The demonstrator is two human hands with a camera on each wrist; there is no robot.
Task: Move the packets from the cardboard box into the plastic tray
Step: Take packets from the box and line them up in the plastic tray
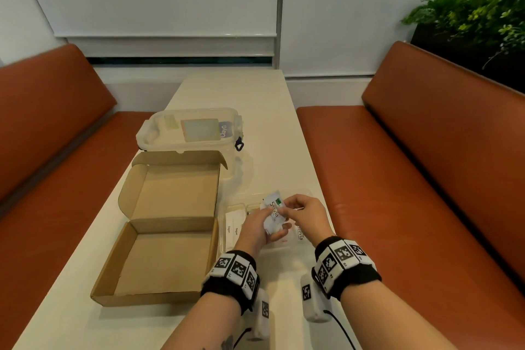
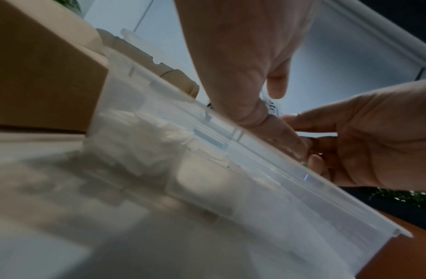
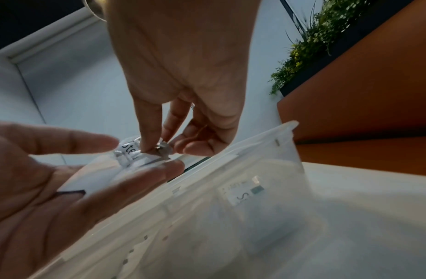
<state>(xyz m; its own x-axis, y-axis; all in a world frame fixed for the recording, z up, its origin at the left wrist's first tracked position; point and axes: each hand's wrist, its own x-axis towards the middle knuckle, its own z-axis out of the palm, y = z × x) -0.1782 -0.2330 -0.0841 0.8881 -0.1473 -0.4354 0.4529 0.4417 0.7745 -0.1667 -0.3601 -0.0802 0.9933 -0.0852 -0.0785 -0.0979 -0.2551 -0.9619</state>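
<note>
A Stevia packet (image 1: 275, 205) sits above the clear plastic tray (image 1: 230, 209), pinched at its top between the right hand's (image 1: 304, 213) fingers (image 3: 147, 139). The left hand (image 1: 260, 229) cradles a few white packets (image 3: 97, 177) below it, fingers loosely curled around them. More packets (image 1: 233, 229) lie in the tray, just right of the open cardboard box (image 1: 159, 236) on the bench (image 1: 270, 122).

Cardboard box (image 1: 159, 230) lies left of plastic tray (image 1: 233, 207), touching it.
</note>
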